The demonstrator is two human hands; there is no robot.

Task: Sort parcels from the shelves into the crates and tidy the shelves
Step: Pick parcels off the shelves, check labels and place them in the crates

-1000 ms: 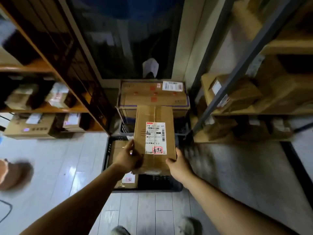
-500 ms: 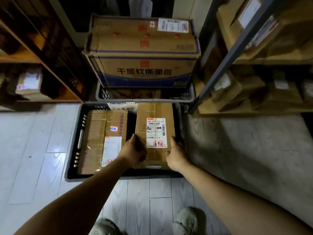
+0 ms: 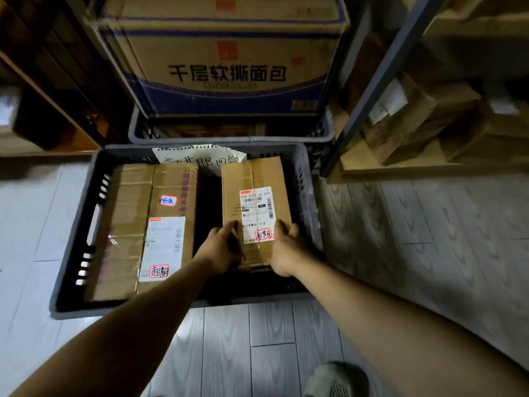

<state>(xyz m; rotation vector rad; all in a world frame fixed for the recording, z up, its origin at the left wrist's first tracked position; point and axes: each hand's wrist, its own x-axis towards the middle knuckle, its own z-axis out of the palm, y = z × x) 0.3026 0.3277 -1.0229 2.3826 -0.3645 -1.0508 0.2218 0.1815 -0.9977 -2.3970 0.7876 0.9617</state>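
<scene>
Both hands, left hand (image 3: 221, 247) and right hand (image 3: 286, 249), grip the parcel (image 3: 254, 207) by its near end inside the dark crate (image 3: 86, 224), right of the bigger box (image 3: 143, 230). Fingers could get pinched against the crate's wall.

A big carton (image 3: 226, 53) at the back carries bold black print, 千层软撕面包. The shipping label (image 3: 255, 207) on the smaller parcel (image 3: 252, 176) reads 948 C507-00 059 above a barcode. A red-bordered sticker (image 3: 159, 271) on the larger parcel (image 3: 128, 224) says 超期. The handwriting on the paper note (image 3: 197, 157) is too unclear to read.
</scene>
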